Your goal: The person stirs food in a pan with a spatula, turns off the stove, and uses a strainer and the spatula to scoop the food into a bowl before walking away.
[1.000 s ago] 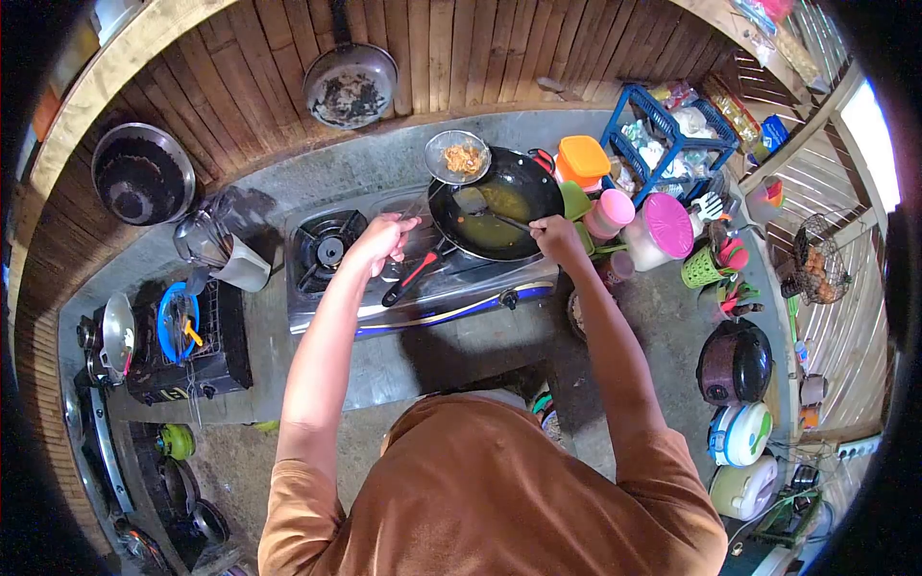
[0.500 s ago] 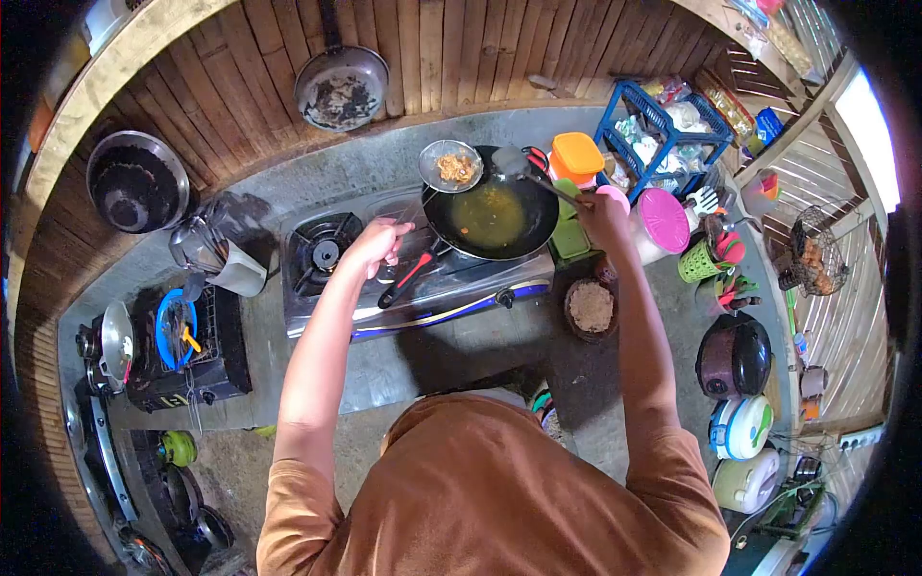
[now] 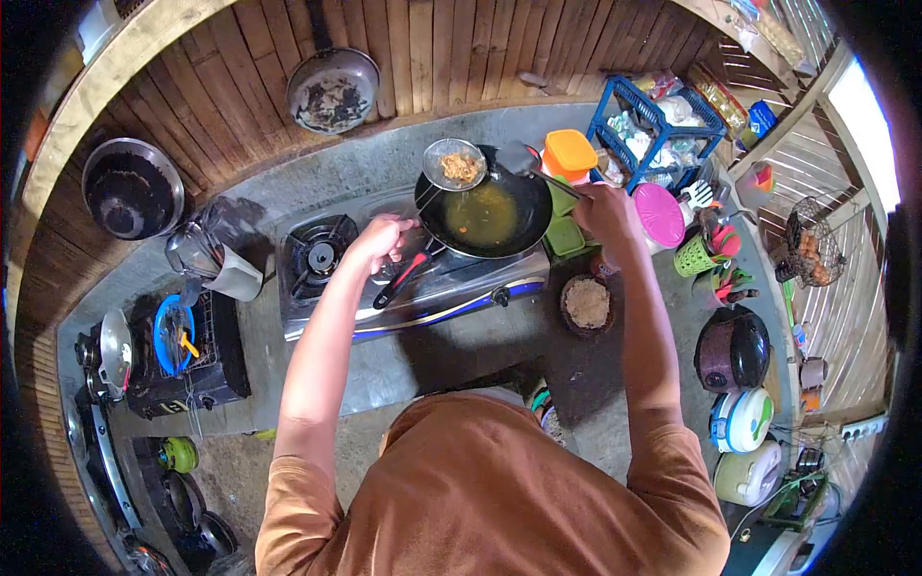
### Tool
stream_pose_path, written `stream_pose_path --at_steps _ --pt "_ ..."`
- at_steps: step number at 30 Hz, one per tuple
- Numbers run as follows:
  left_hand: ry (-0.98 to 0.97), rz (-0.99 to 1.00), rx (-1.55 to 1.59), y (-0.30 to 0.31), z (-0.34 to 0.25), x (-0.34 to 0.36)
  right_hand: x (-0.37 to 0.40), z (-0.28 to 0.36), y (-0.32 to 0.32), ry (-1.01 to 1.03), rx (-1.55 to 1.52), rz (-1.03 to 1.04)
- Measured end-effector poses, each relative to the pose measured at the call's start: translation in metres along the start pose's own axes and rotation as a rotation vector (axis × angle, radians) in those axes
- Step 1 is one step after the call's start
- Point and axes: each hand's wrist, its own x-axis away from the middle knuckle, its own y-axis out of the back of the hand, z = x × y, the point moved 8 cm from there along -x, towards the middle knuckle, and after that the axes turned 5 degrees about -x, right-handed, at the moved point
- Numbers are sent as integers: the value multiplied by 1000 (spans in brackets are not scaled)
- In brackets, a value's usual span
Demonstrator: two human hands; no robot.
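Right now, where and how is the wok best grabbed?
Probably by its long black-and-red handle, from your own side, wrapping over the top. It slants from the wok toward you and leftward, so your left hand is nearest, though that's holding the strainer. Liquid sits inside, so I'd keep it level.

A steel stove (image 3: 432,305) is borne by the grey counter (image 3: 370,379), flanked by a black stove (image 3: 216,370) and white container (image 3: 236,278) to the left, a bowl (image 3: 587,304), green basket (image 3: 691,257) and dark cooker (image 3: 732,351) to the right
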Motion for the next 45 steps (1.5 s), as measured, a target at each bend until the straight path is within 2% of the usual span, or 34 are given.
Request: stream_pose_path --at_steps 2,4,8,11,13,17,19,20,22,23,25,26,28,31,34,38,41,43,45 --pt "-9 -6 2 4 -1 2 0 -6 -1 83 96 34" --pt "-19 -10 1 7 -3 3 2 -21 -13 -25 43 113" --pt "-22 1 44 8 -3 3 16 8 -14 43 211 224" --pt "-35 6 46 7 -4 5 13 1 -44 157 181 240" --pt "-43 9 41 7 -5 5 13 3 -61 331 313 228" --pt "-48 8 24 8 -5 5 14 16 -56 257 160 249" --pt "-52 10 17 8 -6 5 6 9 -72 279 273 112" --pt "-55 12 21 8 -6 6 1 -4 -93 281 273 112" --pt "-60 11 26 9 -6 6 -4 -20 -124 479 380 -14" --pt "-58 9 32 9 -6 5 -3 -13 -120 482 380 -14" --pt "-55 6 38 10 -5 6 2 -3 -121 356 250 209" --pt "-58 1 31 10 -6 6 2 -3 -125 357 250 208" --pt "-60 -6 26 12 -6 7 -2 -13 -135 262 -13 131" --pt "-69 -4 20 14 -6 6 -4 -21 -150 152 -106 64" --pt "-66 -10 27 15 -5 6 10 16 -118 167 -101 19" --pt "-61 -13 49 17 -4 8 13 24 -123 214 -152 9" --pt "-66 -16 51 19 -3 9 16 27 -124 335 -229 -54" --pt "-63 -18 51 20 -2 10 13 12 -126 191 -310 -68" --pt "-54 -27 49 22 -1 10 11 7 -122 155 -286 -44"
